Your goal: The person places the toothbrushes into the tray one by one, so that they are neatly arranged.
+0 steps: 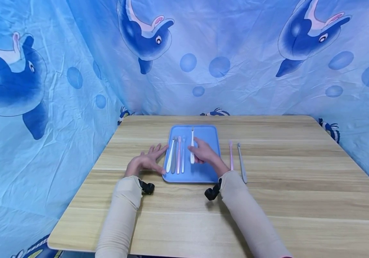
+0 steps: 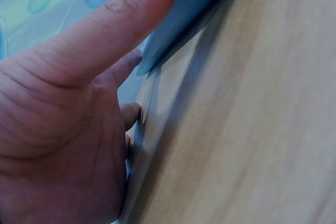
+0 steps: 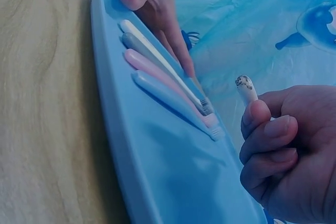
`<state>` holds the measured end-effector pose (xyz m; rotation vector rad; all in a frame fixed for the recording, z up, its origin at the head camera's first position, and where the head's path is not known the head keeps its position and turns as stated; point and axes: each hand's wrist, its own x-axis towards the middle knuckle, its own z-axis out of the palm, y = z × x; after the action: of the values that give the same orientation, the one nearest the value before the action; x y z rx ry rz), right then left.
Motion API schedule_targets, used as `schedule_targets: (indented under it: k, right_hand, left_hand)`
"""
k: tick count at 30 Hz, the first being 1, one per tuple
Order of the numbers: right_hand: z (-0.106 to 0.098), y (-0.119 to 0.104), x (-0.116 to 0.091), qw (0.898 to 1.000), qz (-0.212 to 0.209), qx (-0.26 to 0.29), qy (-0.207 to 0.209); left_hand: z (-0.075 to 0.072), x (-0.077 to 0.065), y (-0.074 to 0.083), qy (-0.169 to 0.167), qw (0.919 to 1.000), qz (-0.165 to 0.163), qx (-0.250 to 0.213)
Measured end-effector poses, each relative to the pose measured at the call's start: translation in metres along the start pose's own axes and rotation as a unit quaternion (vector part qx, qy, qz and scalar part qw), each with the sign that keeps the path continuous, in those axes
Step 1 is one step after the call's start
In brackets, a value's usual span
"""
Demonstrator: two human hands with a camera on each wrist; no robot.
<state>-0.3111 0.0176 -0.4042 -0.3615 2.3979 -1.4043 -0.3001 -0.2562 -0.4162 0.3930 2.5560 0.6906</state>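
Note:
My right hand [image 1: 204, 152] pinches a white toothbrush [image 1: 192, 135] above the light blue tray [image 1: 203, 176], its bristle head pointing away from me. Dark specks mark the toothbrush end that shows in the right wrist view. On the tray's left half lie a white toothbrush [image 3: 152, 48], a grey toothbrush [image 1: 173, 161], a pink toothbrush [image 1: 178, 157] and a blue toothbrush [image 3: 168, 100], side by side. With fingers spread, my left hand [image 1: 147, 161] touches the tray's left edge. The left wrist view shows its thumb at the rim.
Right of the tray, a pink toothbrush [image 1: 231, 154] and a grey-blue toothbrush [image 1: 241, 163] lie on the wooden table [image 1: 300, 186]. A blue curtain [image 1: 245, 93] with dolphins hangs behind the table and along its left side.

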Motion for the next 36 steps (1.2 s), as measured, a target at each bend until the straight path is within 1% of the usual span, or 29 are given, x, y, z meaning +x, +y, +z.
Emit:
schedule_targets:
  k: [7, 21, 27, 33, 36]
  right_hand:
    - [0.005, 0.001, 0.002, 1.0, -0.01, 0.003, -0.01]
    - [0.013, 0.007, 0.009, 1.0, 0.007, 0.012, -0.013]
    - [0.018, 0.01, 0.012, 1.0, 0.017, 0.007, -0.017]
    - [0.022, 0.013, 0.014, 1.0, 0.028, -0.006, -0.012]
    - [0.023, 0.015, 0.016, 0.999, 0.025, -0.017, -0.013]
  left_hand:
    - [0.0, 0.001, 0.0, -0.002, 1.0, 0.001, 0.004]
    - [-0.001, 0.001, 0.0, -0.005, 1.0, -0.003, -0.003]
    - [-0.001, 0.002, -0.001, -0.005, 1.0, -0.005, -0.003]
    - [0.0, 0.001, 0.0, -0.005, 1.0, -0.005, -0.003]
    - [0.0, 0.001, 0.0, -0.007, 1.0, -0.006, -0.005]
